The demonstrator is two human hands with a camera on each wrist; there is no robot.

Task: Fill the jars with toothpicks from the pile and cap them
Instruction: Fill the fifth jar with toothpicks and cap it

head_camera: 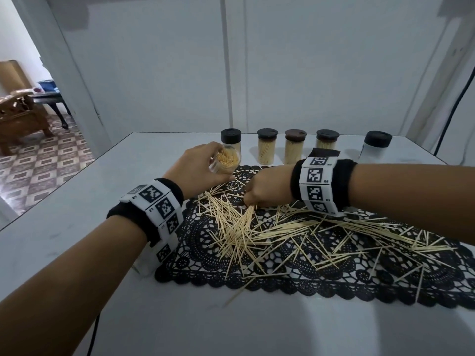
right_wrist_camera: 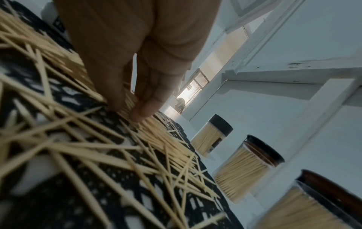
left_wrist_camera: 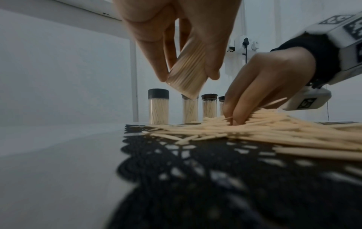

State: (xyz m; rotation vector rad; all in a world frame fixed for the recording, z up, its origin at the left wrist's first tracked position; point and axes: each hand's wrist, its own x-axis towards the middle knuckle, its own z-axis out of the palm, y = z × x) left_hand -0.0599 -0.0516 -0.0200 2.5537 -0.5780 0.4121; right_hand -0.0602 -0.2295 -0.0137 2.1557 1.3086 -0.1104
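While the right hand [head_camera: 259, 187] works at centre frame of the head view, its fingers [right_wrist_camera: 141, 108] are drawn together around a small bundle of toothpicks [head_camera: 248, 217], tips down in the pile [head_camera: 295, 235] on the black lace mat [head_camera: 282, 273]. The left hand [head_camera: 198, 167], just left of it, has its fingers [left_wrist_camera: 156, 62] curled round an open jar [head_camera: 226, 160], held off the worktop [head_camera: 77, 240], tilted, mouth toward the camera, and already nearly full. Risk 1: the bundle is loosely aligned; if the pinch slackens on the lift, sticks will likely fan out and drop back. Risk 2: with the jar this packed, a skewed bundle could jam at the mouth or spill over the rim. Risk 3: too much tilt could let the contents slide out. Risk 4: overfilling may keep a cap from seating. Count: capped jars [head_camera: 266, 146] filled with toothpicks along the back of the worktop, upper centre, four; one open jar in hand; one dark-capped white container [head_camera: 376, 147] at upper right, contents not discernible. Loose caps: none identifiable. Toothpicks on the mat: too many to count, with one stray [head_camera: 236, 294] lying partly off its front edge.
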